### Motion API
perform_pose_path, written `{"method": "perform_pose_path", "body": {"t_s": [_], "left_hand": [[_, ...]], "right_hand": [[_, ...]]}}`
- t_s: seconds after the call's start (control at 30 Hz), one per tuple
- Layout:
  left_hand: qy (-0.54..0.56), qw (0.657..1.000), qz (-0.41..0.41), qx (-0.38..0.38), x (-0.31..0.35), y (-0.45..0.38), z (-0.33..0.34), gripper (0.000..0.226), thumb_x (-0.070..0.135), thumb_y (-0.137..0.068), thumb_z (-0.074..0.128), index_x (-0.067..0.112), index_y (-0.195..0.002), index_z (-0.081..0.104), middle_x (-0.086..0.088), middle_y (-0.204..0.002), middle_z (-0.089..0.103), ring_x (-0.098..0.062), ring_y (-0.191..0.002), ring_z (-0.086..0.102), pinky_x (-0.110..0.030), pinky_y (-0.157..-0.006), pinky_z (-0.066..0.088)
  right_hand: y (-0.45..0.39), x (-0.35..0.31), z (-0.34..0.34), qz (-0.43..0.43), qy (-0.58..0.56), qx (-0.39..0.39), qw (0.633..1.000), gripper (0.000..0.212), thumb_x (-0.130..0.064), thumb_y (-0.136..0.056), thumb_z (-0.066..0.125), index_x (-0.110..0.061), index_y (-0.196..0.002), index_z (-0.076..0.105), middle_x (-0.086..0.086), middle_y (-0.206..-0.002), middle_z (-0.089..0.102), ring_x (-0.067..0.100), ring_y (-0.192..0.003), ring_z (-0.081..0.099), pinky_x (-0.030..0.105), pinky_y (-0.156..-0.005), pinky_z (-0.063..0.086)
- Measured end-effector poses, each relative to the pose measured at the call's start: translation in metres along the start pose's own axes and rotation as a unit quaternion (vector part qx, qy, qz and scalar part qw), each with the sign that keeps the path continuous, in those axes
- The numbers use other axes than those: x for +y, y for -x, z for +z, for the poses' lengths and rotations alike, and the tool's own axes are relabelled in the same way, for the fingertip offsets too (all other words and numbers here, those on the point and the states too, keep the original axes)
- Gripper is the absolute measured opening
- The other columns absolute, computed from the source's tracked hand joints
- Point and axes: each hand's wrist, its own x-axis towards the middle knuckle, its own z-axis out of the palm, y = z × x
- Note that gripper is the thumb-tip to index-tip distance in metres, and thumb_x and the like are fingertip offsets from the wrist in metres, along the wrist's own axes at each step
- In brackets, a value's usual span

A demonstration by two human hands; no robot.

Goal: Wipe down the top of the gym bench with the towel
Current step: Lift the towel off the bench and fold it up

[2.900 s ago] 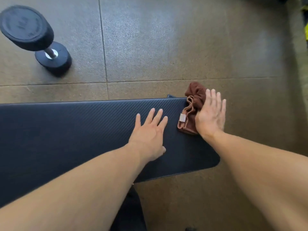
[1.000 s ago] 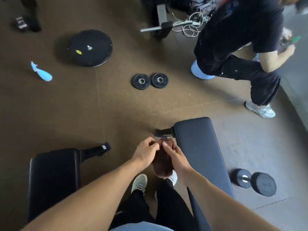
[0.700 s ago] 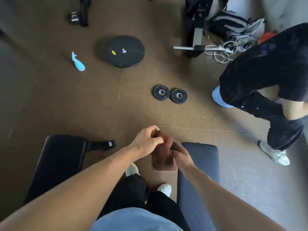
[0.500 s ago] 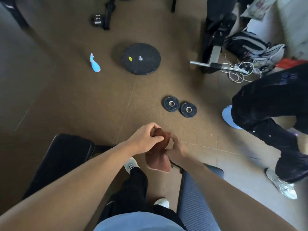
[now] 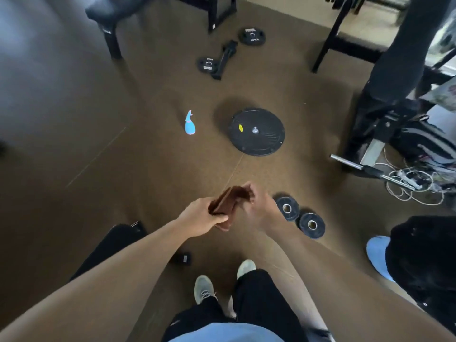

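Observation:
I hold the small brown towel [image 5: 230, 199] in front of me above the floor, folded between both hands. My left hand [image 5: 201, 219] grips its left end and my right hand [image 5: 259, 211] pinches its right side. The wiped bench pad with the ribbed top is out of view. Only a black padded bench section [image 5: 108, 248] shows at the lower left, beneath my left forearm. My own legs and grey shoes [image 5: 203, 288] are directly below.
On the brown rubber floor lie a large black disc [image 5: 256, 135], two small weight plates [image 5: 299, 219], further plates [image 5: 251, 37], and a blue spray bottle [image 5: 190, 124]. A machine frame with cables [image 5: 407, 178] stands right. Another person's dark trousers and blue shoe [image 5: 377, 255] are at the lower right.
I have lifted the towel off the bench, stood up and turned away; the view has tilted upward across the floor. Both hands keep working the towel, now folded flatter between them.

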Motion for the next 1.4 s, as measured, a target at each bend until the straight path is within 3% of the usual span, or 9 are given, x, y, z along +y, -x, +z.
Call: {"method": "perform_pose_path", "body": {"t_s": [0.23,0.33,0.43,0.63,0.8,0.9,1.03,1.17,1.4], "left_hand": [[0.151,0.976,-0.075,0.139,0.036,-0.078,-0.035,0.004,0.018,-0.094,0.07,0.019,-0.098,0.07,-0.001,-0.093,0.073,-0.015,-0.086,0.07,-0.026,-0.072,0.058],[0.135,0.974,-0.104,0.149,0.045,-0.118,-0.053,0.024,-0.002,-0.091,0.06,0.018,-0.091,0.073,0.002,-0.083,0.07,-0.008,-0.073,0.063,-0.01,-0.053,0.045],[0.023,0.981,-0.093,0.167,0.053,-0.145,-0.071,0.04,-0.009,-0.088,0.05,0.019,-0.094,0.077,0.007,-0.107,0.067,-0.012,-0.094,0.061,-0.013,-0.072,0.044],[-0.091,0.964,0.098,0.231,0.056,-0.195,-0.11,0.044,0.003,-0.092,0.054,0.023,-0.13,0.065,-0.003,-0.138,0.054,-0.019,-0.121,0.054,-0.034,-0.099,0.051],[-0.123,0.934,0.181,0.284,0.06,-0.239,-0.172,0.019,-0.003,-0.079,0.074,0.015,-0.082,0.077,0.002,-0.143,0.058,-0.017,-0.129,0.049,-0.033,-0.101,0.047],[-0.079,0.93,0.166,0.317,0.045,-0.271,-0.215,0.029,-0.009,-0.077,0.066,0.02,-0.074,0.071,0.006,-0.142,0.058,-0.012,-0.129,0.047,-0.028,-0.1,0.041],[0.122,0.92,0.064,0.368,0.024,-0.318,-0.269,0.042,-0.013,-0.084,0.053,0.017,-0.112,0.058,0.011,-0.116,0.06,-0.011,-0.11,0.061,-0.026,-0.097,0.047],[0.248,0.938,-0.077,0.23,-0.01,-0.361,-0.325,0.054,-0.013,-0.081,0.039,0.03,-0.109,0.057,0.003,-0.118,0.065,-0.015,-0.115,0.062,-0.03,-0.095,0.048],[0.25,0.957,-0.131,0.074,-0.024,-0.462,-0.403,0.03,0.006,-0.079,0.073,0.026,-0.101,0.071,0.008,-0.101,0.069,-0.008,-0.098,0.064,-0.01,-0.072,0.042]], "right_hand": [[-0.102,-0.02,-0.033,-0.018,-0.026,0.003,0.999,0.023,-0.013,-0.097,0.057,-0.036,-0.1,0.057,-0.017,-0.092,0.067,-0.001,-0.085,0.061,0.023,-0.078,0.046],[-0.148,-0.02,-0.046,-0.009,-0.025,-0.072,0.997,0.034,-0.006,-0.09,0.051,-0.038,-0.09,0.064,-0.014,-0.084,0.072,0.0,-0.073,0.063,0.022,-0.072,0.045],[-0.187,-0.027,-0.056,-0.022,-0.034,-0.159,0.986,0.031,-0.008,-0.078,0.044,-0.03,-0.078,0.065,0.003,-0.078,0.077,0.014,-0.07,0.073,0.027,-0.065,0.049],[-0.273,-0.062,-0.068,-0.071,-0.042,-0.23,0.97,0.034,0.002,-0.083,0.056,-0.03,-0.088,0.065,-0.001,-0.099,0.071,0.015,-0.096,0.066,0.04,-0.096,0.055],[-0.352,-0.101,-0.057,0.002,-0.147,-0.359,0.922,0.054,0.02,-0.086,0.062,-0.013,-0.128,0.058,0.004,-0.114,0.07,0.017,-0.108,0.067,0.036,-0.097,0.054],[-0.403,-0.127,-0.036,0.027,-0.112,-0.437,0.892,0.07,0.018,-0.082,0.066,-0.018,-0.14,0.057,0.006,-0.125,0.071,0.021,-0.12,0.067,0.04,-0.105,0.053],[-0.459,-0.168,0.001,0.029,-0.08,-0.342,0.936,0.023,-0.001,-0.091,0.073,-0.005,-0.114,0.072,0.0,-0.093,0.073,0.01,-0.088,0.069,0.033,-0.087,0.055],[-0.511,-0.208,0.02,0.048,-0.126,-0.297,0.945,0.024,0.007,-0.095,0.065,-0.011,-0.109,0.072,0.008,-0.1,0.074,0.02,-0.093,0.072,0.035,-0.082,0.062],[-0.64,-0.249,0.003,0.138,-0.38,-0.244,0.882,0.033,-0.006,-0.094,0.061,-0.004,-0.126,0.065,0.013,-0.113,0.073,0.027,-0.099,0.071,0.041,-0.093,0.054]]}}
